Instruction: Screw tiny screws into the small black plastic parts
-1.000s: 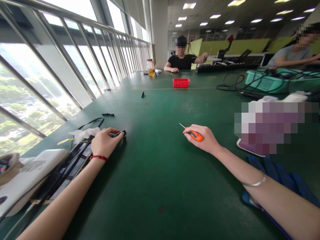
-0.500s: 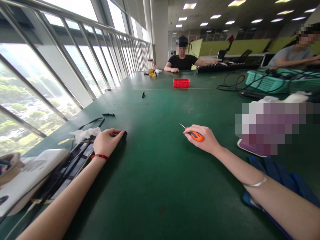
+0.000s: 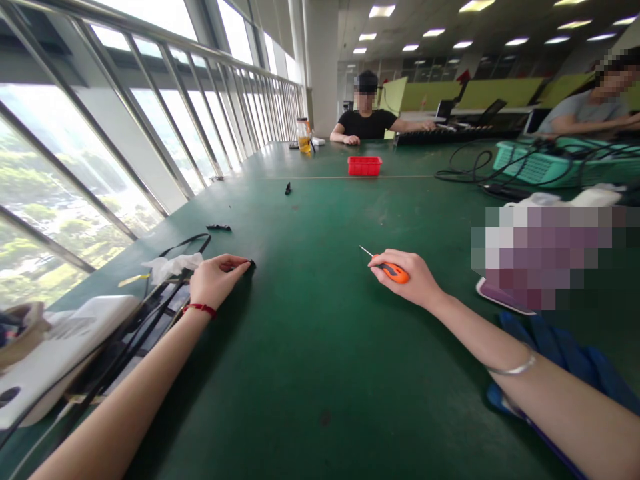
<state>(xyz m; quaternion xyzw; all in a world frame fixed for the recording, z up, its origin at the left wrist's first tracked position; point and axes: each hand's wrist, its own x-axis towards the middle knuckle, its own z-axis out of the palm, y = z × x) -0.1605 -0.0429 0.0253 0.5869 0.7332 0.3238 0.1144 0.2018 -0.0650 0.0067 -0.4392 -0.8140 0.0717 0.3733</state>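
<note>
My left hand [image 3: 215, 280] rests low over the green table [image 3: 310, 347], its fingertips closed on a small black part [image 3: 252, 264] that is mostly hidden. My right hand [image 3: 410, 277] is closed around the orange and grey handle of a screwdriver [image 3: 395, 272]. The thin metal shaft points up and to the left, over the table. Beyond my left hand lies a narrow black piece [image 3: 219, 228]. Farther off is another small black piece [image 3: 288, 189].
A red bin [image 3: 365, 167] stands at the far middle. Cables trail from a teal basket [image 3: 530, 167] at right. Blue gloves [image 3: 565, 347] lie beneath my right forearm. A white case [image 3: 75, 340] and straps sit at left. One person [image 3: 366, 123] sits opposite, another [image 3: 575, 117] far right.
Almost nothing differs. The whole view has shifted by a few pixels; both hands keep their grip and place on the table.
</note>
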